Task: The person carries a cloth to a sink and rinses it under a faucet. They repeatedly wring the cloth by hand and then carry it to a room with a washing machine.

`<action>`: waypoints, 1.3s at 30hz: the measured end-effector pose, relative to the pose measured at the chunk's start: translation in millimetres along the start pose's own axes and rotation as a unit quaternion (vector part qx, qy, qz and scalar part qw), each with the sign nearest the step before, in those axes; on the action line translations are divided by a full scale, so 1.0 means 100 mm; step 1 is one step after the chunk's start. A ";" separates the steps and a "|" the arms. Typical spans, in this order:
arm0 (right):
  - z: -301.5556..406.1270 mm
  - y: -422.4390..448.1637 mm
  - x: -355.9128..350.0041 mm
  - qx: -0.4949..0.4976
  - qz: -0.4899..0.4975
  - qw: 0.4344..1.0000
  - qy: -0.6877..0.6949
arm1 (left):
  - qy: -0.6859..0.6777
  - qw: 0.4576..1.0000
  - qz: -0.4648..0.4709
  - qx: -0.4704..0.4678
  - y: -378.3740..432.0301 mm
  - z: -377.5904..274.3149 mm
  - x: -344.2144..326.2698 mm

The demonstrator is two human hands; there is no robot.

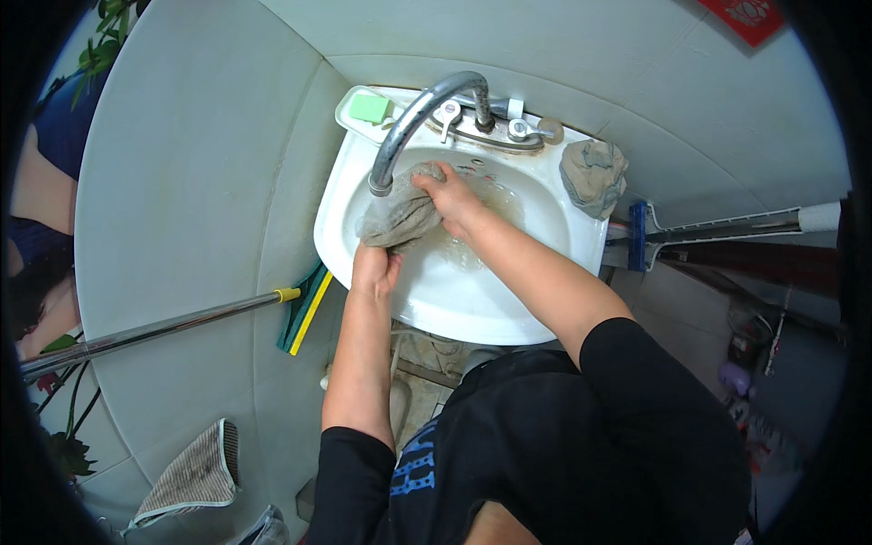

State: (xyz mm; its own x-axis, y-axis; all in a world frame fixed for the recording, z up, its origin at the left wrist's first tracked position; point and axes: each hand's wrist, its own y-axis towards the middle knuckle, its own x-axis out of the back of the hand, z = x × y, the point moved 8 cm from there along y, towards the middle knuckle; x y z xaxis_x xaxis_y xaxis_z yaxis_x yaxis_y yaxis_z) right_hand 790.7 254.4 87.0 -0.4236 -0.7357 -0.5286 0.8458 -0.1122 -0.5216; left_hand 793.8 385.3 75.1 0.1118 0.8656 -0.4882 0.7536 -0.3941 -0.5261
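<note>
A wet grey-brown cloth (409, 221) is stretched between my two hands over the white washbasin (470, 300). My left hand (373, 269) grips its lower end, with most of the fingers hidden beneath the fabric. Higher up and to the right, my right hand (451, 194) pinches the other end, thumb on top. Water runs onto the cloth from the curved chrome faucet (429, 109), whose spout hangs just above it. Murky, rippling water (501, 204) lies in the bowl behind and below my right hand.
A green soap bar (370, 107) rests in a white dish at the basin's back left. A crumpled grey cloth (593, 178) sits on the right rim. Lever handles (521, 129) flank the faucet. At left leans a squeegee (303, 310); at right stands a blue-headed mop (637, 236).
</note>
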 end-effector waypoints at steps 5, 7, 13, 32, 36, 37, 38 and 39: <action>0.13 -0.01 -0.24 0.179 0.066 0.939 -0.287 | -0.161 0.984 0.001 0.079 -0.10 0.12 -0.12; -0.07 -0.13 -0.42 0.198 0.093 0.920 -0.326 | -0.167 0.975 -0.133 0.063 -0.04 0.10 -0.03; 0.25 -0.24 -0.26 0.289 -0.023 0.806 -0.516 | -0.148 0.984 -0.100 0.027 0.19 0.12 -0.09; -0.11 -0.18 0.16 0.039 -0.027 0.995 -0.087 | -0.043 0.995 -0.066 -0.061 -0.08 0.11 -0.29; 0.35 -0.54 0.06 0.118 0.046 0.849 -0.512 | -0.285 0.958 0.019 -0.009 -0.13 0.28 -0.47; 0.59 -0.66 0.11 0.125 0.016 0.810 -0.573 | -0.305 0.952 0.027 -0.015 -0.13 0.26 -0.43; 0.99 -0.85 0.21 0.244 -0.075 0.757 -0.601 | -0.288 0.957 0.010 -0.018 -0.18 0.20 -0.38; 1.22 -0.79 0.36 0.349 -0.115 0.711 -0.599 | -0.271 0.962 -0.014 -0.025 -0.24 0.14 -0.24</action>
State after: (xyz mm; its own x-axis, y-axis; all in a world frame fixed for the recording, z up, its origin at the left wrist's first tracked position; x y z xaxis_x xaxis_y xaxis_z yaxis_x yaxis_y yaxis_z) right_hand 748.1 155.1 190.3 -0.3501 -0.6386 0.6852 0.9310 -0.3181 0.1792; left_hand 764.1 369.1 89.7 -0.2528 0.5814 -0.7734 0.7834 -0.3461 -0.5163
